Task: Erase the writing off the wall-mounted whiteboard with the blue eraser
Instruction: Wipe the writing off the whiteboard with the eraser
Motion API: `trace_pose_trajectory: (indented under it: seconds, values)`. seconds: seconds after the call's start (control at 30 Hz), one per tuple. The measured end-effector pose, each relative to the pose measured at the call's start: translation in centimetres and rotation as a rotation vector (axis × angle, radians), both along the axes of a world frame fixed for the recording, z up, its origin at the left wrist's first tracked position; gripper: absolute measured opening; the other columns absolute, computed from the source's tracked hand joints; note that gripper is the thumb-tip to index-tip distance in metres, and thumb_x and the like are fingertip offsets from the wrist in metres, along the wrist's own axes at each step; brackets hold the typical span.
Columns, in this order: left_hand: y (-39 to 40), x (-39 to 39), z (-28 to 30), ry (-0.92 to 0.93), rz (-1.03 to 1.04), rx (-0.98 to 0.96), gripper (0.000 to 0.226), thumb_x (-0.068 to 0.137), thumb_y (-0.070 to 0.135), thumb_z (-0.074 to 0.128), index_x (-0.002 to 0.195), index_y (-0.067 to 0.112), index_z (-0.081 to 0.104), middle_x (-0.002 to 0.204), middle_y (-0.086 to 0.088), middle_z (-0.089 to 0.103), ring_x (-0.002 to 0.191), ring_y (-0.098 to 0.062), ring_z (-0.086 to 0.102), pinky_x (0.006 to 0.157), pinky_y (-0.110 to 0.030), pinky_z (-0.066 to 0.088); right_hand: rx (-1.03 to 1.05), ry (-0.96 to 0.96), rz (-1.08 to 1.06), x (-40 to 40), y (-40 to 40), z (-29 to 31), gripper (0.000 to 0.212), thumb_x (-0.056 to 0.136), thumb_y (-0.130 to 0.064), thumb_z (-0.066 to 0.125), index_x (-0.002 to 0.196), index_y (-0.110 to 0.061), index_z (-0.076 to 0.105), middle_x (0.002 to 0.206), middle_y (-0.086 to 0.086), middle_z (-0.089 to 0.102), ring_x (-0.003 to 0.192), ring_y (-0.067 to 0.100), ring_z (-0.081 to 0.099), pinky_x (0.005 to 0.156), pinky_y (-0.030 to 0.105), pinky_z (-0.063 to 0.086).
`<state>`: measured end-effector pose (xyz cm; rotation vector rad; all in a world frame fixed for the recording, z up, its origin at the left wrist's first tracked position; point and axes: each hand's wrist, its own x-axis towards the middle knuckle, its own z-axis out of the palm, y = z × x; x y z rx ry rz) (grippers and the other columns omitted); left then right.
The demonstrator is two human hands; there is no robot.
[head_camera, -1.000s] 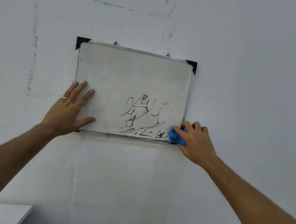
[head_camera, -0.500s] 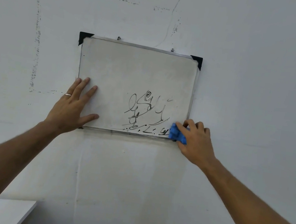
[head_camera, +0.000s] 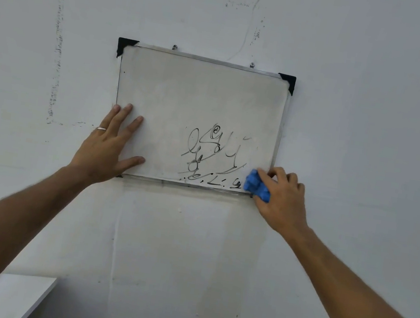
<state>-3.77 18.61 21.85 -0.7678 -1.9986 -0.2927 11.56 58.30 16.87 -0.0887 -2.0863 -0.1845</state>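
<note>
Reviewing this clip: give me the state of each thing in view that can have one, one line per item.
whiteboard: hung on the wall, mostly wiped.
writing: unerased, lower right of the board.
blue eraser: pressed at the board's lower right corner.
right hand: grips the eraser.
left hand: fingers spread flat on the board's lower left.
ring: worn on a left-hand finger.

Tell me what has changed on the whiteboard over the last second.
Hardly anything. The right hand grips the blue eraser at the whiteboard's lower right corner as before, only nudged slightly toward the writing. None of the writing has been wiped. The left hand stays pressed flat on the lower left of the board.
</note>
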Motion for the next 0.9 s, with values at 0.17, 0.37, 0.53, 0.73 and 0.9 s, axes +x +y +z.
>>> trace_pose_trajectory:
  seconds: [0.17, 0.37, 0.53, 0.73, 0.9]
  values:
    - [0.0, 0.0, 0.1, -0.006, 0.0, -0.005, 0.095, 0.088, 0.059, 0.062, 0.163, 0.023, 0.015, 0.172, -0.001, -0.003, 0.158, -0.022, -0.006, 0.116, -0.054, 0.033, 0.124, -0.022, -0.017, -0.7, 0.0, 2.4, 0.064, 0.078, -0.038, 0.075, 0.137, -0.026, 0.054, 0.116, 0.004, 0.054, 0.094, 0.03, 0.051, 0.075, 0.045, 0.046]
    - [-0.1, -0.2, 0.1, 0.004, 0.004, -0.015, 0.096, 0.088, 0.061, 0.059, 0.163, 0.023, 0.014, 0.172, -0.003, -0.001, 0.158, -0.023, -0.005, 0.118, -0.054, 0.03, 0.205, -0.052, -0.014, -1.0, -1.6, 0.7, 0.064, 0.075, -0.036, 0.075, 0.134, -0.025, 0.055, 0.116, 0.005, 0.054, 0.091, 0.031, 0.051, 0.074, 0.045, 0.045]
    - [-0.2, -0.3, 0.2, 0.008, 0.005, -0.009, 0.095, 0.088, 0.06, 0.061, 0.163, 0.024, 0.015, 0.172, -0.003, 0.0, 0.158, -0.024, -0.003, 0.119, -0.052, 0.029, 0.068, 0.024, -0.029, -0.6, -1.2, 2.0, 0.061, 0.079, -0.038, 0.073, 0.135, -0.024, 0.054, 0.115, 0.005, 0.054, 0.092, 0.031, 0.05, 0.074, 0.043, 0.044]
    - [0.0, -0.4, 0.0, 0.003, 0.014, -0.013, 0.095, 0.089, 0.06, 0.06, 0.163, 0.023, 0.014, 0.172, -0.003, -0.001, 0.158, -0.024, -0.004, 0.12, -0.053, 0.029, 0.05, 0.06, -0.072, -0.8, -0.7, 5.7, 0.058, 0.074, -0.033, 0.076, 0.13, -0.025, 0.059, 0.113, 0.007, 0.056, 0.09, 0.035, 0.051, 0.072, 0.043, 0.041]
    - [-0.1, 0.0, 0.1, -0.002, 0.005, -0.013, 0.095, 0.088, 0.06, 0.06, 0.163, 0.023, 0.014, 0.172, -0.002, -0.002, 0.158, -0.023, -0.005, 0.119, -0.053, 0.03, 0.357, -0.123, 0.005, -1.1, -1.7, 3.4, 0.062, 0.073, -0.036, 0.074, 0.132, -0.028, 0.055, 0.113, 0.004, 0.055, 0.091, 0.031, 0.051, 0.074, 0.043, 0.044]
